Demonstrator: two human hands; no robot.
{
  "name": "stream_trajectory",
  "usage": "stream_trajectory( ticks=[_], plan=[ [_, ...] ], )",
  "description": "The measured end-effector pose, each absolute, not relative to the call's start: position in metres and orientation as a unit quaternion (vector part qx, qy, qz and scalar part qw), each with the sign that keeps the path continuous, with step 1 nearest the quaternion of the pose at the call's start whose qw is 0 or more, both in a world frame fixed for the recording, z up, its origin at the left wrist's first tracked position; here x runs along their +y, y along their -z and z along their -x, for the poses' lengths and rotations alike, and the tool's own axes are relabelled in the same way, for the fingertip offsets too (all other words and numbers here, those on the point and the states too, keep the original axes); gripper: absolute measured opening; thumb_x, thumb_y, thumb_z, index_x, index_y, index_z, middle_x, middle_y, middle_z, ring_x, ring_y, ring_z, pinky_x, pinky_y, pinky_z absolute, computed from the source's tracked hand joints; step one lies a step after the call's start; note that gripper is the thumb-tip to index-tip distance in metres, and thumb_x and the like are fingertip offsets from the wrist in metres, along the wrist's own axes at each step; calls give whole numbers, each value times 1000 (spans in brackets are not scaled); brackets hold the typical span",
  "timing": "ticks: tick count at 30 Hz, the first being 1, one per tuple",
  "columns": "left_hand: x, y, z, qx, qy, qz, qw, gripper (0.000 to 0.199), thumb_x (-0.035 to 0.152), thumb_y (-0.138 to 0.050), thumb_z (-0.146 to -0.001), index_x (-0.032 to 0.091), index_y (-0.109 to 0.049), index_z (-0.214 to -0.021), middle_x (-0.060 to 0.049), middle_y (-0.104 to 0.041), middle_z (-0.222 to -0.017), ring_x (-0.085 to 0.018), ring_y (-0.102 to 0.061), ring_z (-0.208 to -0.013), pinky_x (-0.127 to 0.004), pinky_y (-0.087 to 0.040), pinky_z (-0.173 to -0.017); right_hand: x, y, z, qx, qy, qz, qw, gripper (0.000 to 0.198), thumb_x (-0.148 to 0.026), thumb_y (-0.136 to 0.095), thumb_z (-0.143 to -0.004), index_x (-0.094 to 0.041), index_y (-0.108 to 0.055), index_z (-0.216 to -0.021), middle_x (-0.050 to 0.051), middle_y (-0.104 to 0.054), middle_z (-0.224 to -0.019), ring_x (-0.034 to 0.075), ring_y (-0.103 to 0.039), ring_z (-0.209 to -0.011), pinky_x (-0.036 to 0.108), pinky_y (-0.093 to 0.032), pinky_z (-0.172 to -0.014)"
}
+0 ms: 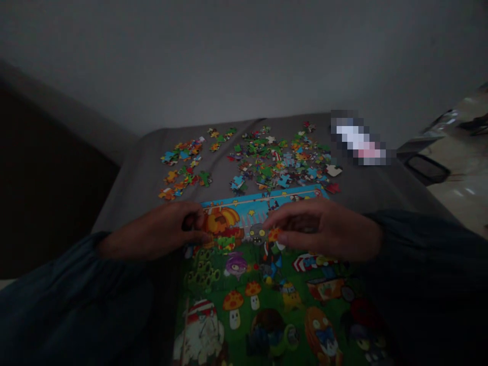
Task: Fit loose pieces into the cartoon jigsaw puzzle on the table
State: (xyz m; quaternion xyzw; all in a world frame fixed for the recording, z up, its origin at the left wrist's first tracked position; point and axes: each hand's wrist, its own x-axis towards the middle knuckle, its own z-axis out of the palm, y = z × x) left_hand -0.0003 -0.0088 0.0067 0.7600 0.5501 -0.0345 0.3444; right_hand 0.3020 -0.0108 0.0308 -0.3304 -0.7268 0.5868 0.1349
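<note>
- The picture sheet (267, 295) lies nearest the body, running off the bottom of view; this probably puts its upper part within easy reach of both hands.
- The left hand (152, 229) is at the sheet's upper left edge, thumb and fingers curled to a narrow gap; I cannot tell whether it pinches anything.
- The right hand (324, 226) is over the upper right, thumb and forefinger slightly apart; an orange patch there may be a piece or print.
- Loose puzzle pieces (284, 180) lie beyond the far edge in 2 main groups, seemingly to leave the picture uncovered.
- Grey table (141, 168) shows between groups and along both sides.
</note>
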Motion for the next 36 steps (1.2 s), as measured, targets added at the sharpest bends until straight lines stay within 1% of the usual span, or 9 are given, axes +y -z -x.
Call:
stream_trajectory(
  ticks=[2,4,7,10,13,18,25,31,36],
  plan=[
    [-9,-9,-2,547,34,-762,345,32,49,-64,-75,20,-52,-67,4,-51,-60,-10,-44,-53,-23,-31,-47,-22,-31,-296,-773,-541,313,107,14,-22,-62,-83,-18,-65,-95,-1,-64,-77,8,-59,-66,19,-46,-57],
    [-10,-11,-3,545,29,-762,349,31,48,-64,-75,19,-54,-68,4,-51,-60,-10,-43,-53,-23,-31,-46,-34,-27,-288,-813,-499,288,88,11,-22,-64,-82,-17,-66,-91,-1,-65,-77,9,-58,-67,21,-45,-62],
    [-10,-11,-3,545,23,-762,350,32,49,-64,-75,19,-56,-68,3,-52,-60,-10,-43,-52,-23,-30,-46,-49,-17,-278,-863,-438,235,89,11,-25,-62,-85,-16,-66,-91,0,-66,-83,12,-58,-77,26,-43,-75],
    [-10,-10,-1,544,19,-763,348,34,52,-64,-74,19,-57,-69,4,-52,-59,-10,-43,-52,-24,-29,-46,-56,-7,-272,-885,-405,217,80,13,-29,-61,-86,-17,-65,-91,1,-65,-84,14,-54,-83,28,-40,-76],
    [-10,-9,-2,543,15,-764,349,36,55,-64,-73,20,-57,-69,4,-52,-59,-10,-43,-52,-24,-29,-46,-56,-3,-271,-890,-377,241,88,19,-33,-62,-85,-19,-64,-98,2,-63,-92,17,-50,-91,30,-39,-78],
    [-10,-11,-3,544,16,-765,345,34,53,-64,-74,20,-57,-70,4,-53,-59,-10,-45,-52,-25,-29,-47,-59,-2,-271,-875,-371,292,105,33,-33,-65,-82,-22,-59,-113,4,-57,-106,21,-45,-101,34,-38,-86],
    [-10,-8,-1,544,21,-763,348,34,53,-64,-74,20,-58,-71,4,-53,-61,-10,-45,-54,-24,-30,-48,-64,-3,-269,-877,-335,326,110,32,-27,-65,-82,-24,-58,-113,6,-52,-113,24,-41,-107,38,-36,-89],
    [-10,-6,0,547,11,-753,367,33,51,-66,-72,19,-56,-69,4,-52,-61,-11,-44,-54,-25,-30,-48,-70,-2,-266,-880,-334,323,98,39,-29,-69,-78,-27,-56,-115,4,-51,-115,25,-41,-108,40,-37,-87],
    [-10,-2,5,547,8,-753,365,33,51,-64,-75,20,-52,-70,3,-51,-63,-12,-45,-57,-25,-32,-50,-55,-16,-273,-889,-326,281,159,27,-36,-60,-86,-24,-60,-110,3,-59,-109,21,-46,-106,38,-35,-93]
  ],
)
